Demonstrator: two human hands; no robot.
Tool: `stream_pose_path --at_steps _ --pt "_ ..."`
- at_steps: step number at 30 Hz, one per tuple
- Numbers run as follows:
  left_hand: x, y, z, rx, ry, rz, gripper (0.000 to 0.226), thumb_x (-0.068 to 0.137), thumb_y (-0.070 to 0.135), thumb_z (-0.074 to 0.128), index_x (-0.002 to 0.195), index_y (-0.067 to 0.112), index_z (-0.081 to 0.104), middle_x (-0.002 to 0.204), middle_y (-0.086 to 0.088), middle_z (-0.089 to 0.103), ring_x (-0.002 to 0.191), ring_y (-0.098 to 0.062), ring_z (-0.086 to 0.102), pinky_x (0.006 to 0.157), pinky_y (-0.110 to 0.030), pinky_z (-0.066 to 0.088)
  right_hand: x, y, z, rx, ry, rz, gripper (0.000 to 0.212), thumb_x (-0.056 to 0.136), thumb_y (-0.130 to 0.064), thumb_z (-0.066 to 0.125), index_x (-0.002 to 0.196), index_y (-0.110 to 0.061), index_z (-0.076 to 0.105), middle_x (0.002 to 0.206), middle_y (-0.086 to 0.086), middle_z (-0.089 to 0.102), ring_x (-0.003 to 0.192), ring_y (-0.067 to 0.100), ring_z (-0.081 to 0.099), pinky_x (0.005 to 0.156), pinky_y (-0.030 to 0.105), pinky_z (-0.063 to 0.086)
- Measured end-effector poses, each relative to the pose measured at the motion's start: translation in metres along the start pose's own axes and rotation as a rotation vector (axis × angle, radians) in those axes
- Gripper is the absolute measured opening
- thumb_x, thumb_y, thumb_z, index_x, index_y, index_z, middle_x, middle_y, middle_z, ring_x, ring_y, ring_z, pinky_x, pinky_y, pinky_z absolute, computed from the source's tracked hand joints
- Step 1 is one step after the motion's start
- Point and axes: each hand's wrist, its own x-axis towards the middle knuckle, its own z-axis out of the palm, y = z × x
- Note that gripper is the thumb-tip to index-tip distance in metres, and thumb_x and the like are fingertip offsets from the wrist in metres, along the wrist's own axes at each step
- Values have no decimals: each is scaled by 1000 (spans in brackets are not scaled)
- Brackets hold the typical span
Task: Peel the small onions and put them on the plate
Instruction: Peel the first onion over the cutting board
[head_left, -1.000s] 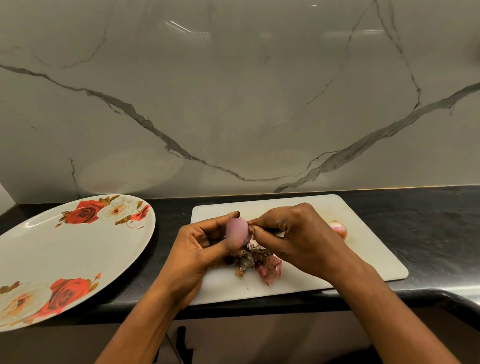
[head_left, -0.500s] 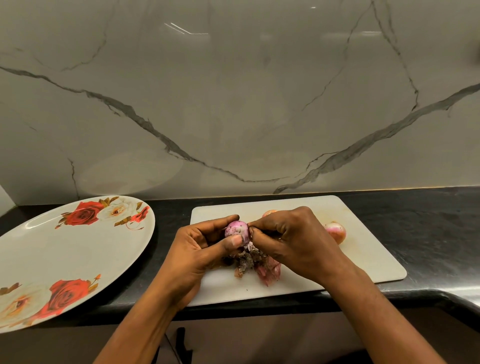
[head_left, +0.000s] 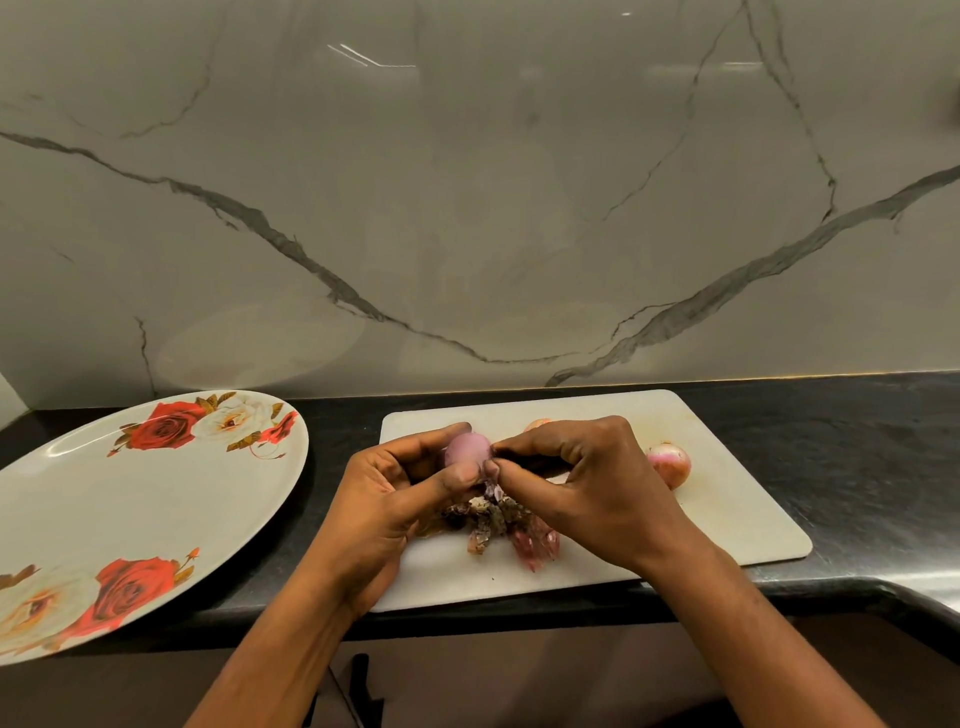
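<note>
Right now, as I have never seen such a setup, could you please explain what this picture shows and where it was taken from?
There is no machine here. A person works with two bare hands, and the single picture comes from a camera worn on the head, looking forward and down. The left hand holds a small onion above a white cutting board. The right hand pinches a strip of skin at the onion's lower end. Under the hands lies a pile of peelings. Another onion sits on the board to the right, and a third onion peeks out behind the right hand. A rose-patterned plate rests on the black counter to the left.
</note>
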Motion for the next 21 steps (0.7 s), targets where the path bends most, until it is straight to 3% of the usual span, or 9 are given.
stream_pose_path --at_steps 5,16,21 --pt "0 -1 0 17 2 -12 51 77 1 76 127 8 71 118 -12 79 112 -26 76 86 -29 63 3 -1 -1 -45 11 -13 15 96 -29 74 104 -21 84 87 -13 79 76 2 73 67 27 62" --pt "-1 2 1 -35 -15 -22 47 74 0 72 121 6 72 112 -11 80 100 -21 79 74 -24 62 3 4 1 -12 22 -12 14 94 -22 77 106 -21 83 91 -12 80 81 1 75 71 24 63" --pt "1 1 0 -28 -14 -24 46 76 0 73 121 6 72 113 -12 80 103 -22 78 76 -25 63 2 4 0 22 -6 3 17 93 -27 77 108 -20 83 92 -12 80 81 1 75 72 21 62"
